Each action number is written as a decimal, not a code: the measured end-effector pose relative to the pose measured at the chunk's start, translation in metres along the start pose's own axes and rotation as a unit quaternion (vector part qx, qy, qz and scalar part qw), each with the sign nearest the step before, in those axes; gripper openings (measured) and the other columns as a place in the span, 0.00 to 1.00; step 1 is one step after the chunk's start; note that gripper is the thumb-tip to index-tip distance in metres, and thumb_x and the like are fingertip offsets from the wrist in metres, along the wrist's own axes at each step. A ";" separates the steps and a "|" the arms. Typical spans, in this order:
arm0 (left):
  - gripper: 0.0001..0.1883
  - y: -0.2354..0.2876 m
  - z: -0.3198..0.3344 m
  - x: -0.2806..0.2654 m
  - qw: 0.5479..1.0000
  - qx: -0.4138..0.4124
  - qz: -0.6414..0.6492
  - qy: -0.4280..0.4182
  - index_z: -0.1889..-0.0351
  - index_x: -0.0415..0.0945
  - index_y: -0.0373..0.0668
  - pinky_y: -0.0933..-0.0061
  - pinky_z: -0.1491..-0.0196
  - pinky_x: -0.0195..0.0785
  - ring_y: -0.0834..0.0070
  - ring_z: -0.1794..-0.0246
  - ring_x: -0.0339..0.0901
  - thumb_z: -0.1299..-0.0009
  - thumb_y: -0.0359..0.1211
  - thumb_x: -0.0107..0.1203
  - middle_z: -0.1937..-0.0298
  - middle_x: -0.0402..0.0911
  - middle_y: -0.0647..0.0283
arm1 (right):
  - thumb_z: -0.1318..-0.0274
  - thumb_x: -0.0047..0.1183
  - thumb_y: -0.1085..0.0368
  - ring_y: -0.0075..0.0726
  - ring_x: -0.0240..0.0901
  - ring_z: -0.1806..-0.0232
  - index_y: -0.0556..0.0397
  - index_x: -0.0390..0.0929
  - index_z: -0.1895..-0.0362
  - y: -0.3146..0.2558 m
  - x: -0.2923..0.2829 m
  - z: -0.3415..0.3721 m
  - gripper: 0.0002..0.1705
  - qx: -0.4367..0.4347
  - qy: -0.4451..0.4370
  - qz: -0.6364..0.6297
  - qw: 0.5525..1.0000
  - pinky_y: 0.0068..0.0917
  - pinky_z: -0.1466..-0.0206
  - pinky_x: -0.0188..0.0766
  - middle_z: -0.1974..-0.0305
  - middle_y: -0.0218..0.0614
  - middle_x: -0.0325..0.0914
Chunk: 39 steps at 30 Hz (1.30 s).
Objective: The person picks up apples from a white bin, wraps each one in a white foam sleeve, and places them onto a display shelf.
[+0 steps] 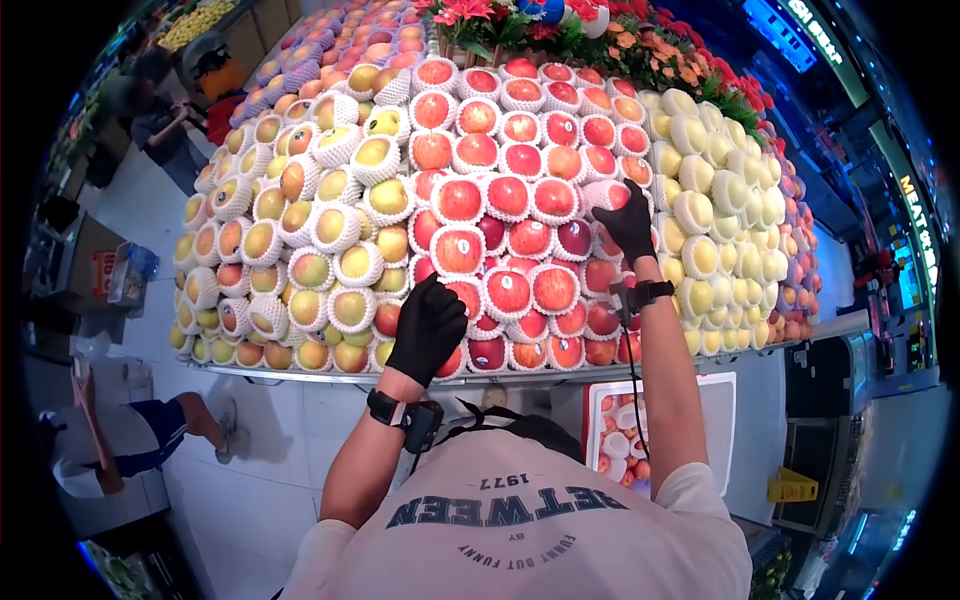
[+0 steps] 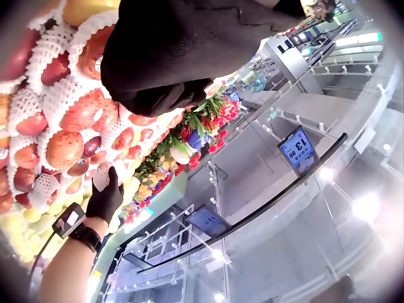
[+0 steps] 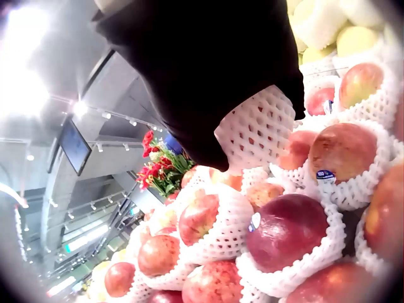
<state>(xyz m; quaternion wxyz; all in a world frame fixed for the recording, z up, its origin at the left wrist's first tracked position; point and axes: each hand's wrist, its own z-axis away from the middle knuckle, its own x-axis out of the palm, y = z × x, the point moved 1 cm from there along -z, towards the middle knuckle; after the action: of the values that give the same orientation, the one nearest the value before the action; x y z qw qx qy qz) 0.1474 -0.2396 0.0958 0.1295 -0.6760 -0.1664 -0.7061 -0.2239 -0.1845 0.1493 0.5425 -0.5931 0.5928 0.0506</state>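
Observation:
My right hand [image 1: 628, 222], in a black glove, grips a red apple wrapped in a white foam net [image 3: 259, 129] at the right side of the red apple pile. Its thumb and fingers lie on either side of the net. Lower and to the left, my left hand [image 1: 428, 330], also gloved in black, is over the front rows with its fingers loosely curled and nothing visible in it. Netted red apples [image 1: 508, 292] sit stacked between the two hands. A dark red apple [image 3: 287, 227] with a sticker lies below the right hand.
Yellow-green netted apples [image 1: 340, 228] fill the left, pale yellow netted fruit [image 1: 700, 215] the right. Flowers [image 1: 660, 50] line the back. A metal edge [image 1: 540, 379] runs along the front. A white box of apples [image 1: 712, 420] stands below it. Other people are at the left.

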 end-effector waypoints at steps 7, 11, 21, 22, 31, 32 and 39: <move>0.16 -0.032 -0.029 0.025 0.984 0.056 -0.163 0.045 0.43 0.67 0.37 0.66 0.43 0.67 0.61 0.46 0.71 0.26 0.32 0.43 0.42 0.72 0.51 | 0.61 0.72 0.57 0.39 0.65 0.39 0.60 0.60 0.36 -0.046 -0.022 0.059 0.49 0.093 -0.060 -0.293 0.950 0.33 0.36 0.63 0.41 0.44 0.67; 0.22 -0.049 -0.052 0.048 0.988 -0.016 -0.149 0.018 0.32 0.58 0.40 0.59 0.32 0.59 0.58 0.35 0.64 0.23 0.34 0.38 0.37 0.66 0.48 | 0.58 0.71 0.56 0.41 0.62 0.36 0.59 0.58 0.35 -0.066 -0.013 0.094 0.49 0.039 -0.059 -0.234 0.970 0.34 0.35 0.61 0.38 0.46 0.65; 0.27 -0.073 -0.059 0.066 0.931 0.009 -0.360 0.065 0.33 0.56 0.43 0.65 0.47 0.74 0.68 0.44 0.73 0.27 0.37 0.52 0.39 0.69 0.58 | 0.57 0.69 0.63 0.42 0.64 0.38 0.54 0.60 0.34 -0.111 -0.040 0.137 0.45 0.004 -0.107 -0.254 0.961 0.36 0.37 0.63 0.37 0.44 0.65; 0.27 -0.073 -0.057 0.066 0.934 0.002 -0.351 0.064 0.33 0.56 0.43 0.64 0.47 0.74 0.68 0.43 0.73 0.27 0.38 0.52 0.39 0.69 0.59 | 0.55 0.67 0.63 0.38 0.66 0.40 0.53 0.62 0.35 -0.104 -0.041 0.136 0.42 0.031 -0.119 -0.288 0.950 0.34 0.39 0.64 0.39 0.41 0.67; 0.29 -0.073 -0.040 0.068 0.947 -0.033 -0.320 0.019 0.29 0.50 0.45 0.56 0.43 0.72 0.64 0.38 0.69 0.24 0.38 0.46 0.33 0.64 0.60 | 0.35 0.48 0.60 0.34 0.75 0.54 0.60 0.75 0.51 -0.099 -0.036 0.138 0.17 0.067 -0.071 -0.209 0.973 0.29 0.48 0.68 0.56 0.43 0.79; 0.29 -0.073 -0.039 0.069 0.947 -0.030 -0.318 0.017 0.29 0.50 0.45 0.55 0.43 0.72 0.63 0.37 0.68 0.24 0.38 0.46 0.33 0.63 0.60 | 0.34 0.47 0.60 0.35 0.75 0.55 0.61 0.76 0.52 -0.098 -0.033 0.138 0.17 0.065 -0.064 -0.188 0.978 0.29 0.48 0.68 0.57 0.44 0.80; 0.27 -0.068 -0.037 0.060 0.984 -0.079 -0.158 0.007 0.31 0.53 0.43 0.49 0.39 0.68 0.60 0.35 0.66 0.24 0.42 0.43 0.32 0.62 0.56 | 0.34 0.45 0.63 0.36 0.75 0.52 0.60 0.75 0.51 -0.108 -0.022 0.144 0.15 0.039 -0.050 -0.257 0.964 0.29 0.46 0.67 0.55 0.43 0.79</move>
<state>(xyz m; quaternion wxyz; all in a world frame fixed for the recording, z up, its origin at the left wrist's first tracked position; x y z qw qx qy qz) 0.0831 -0.1903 0.1501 -0.0367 -0.6444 -0.2140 -0.7332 -0.0646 -0.0999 0.1690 0.5890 -0.7007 0.3936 -0.0842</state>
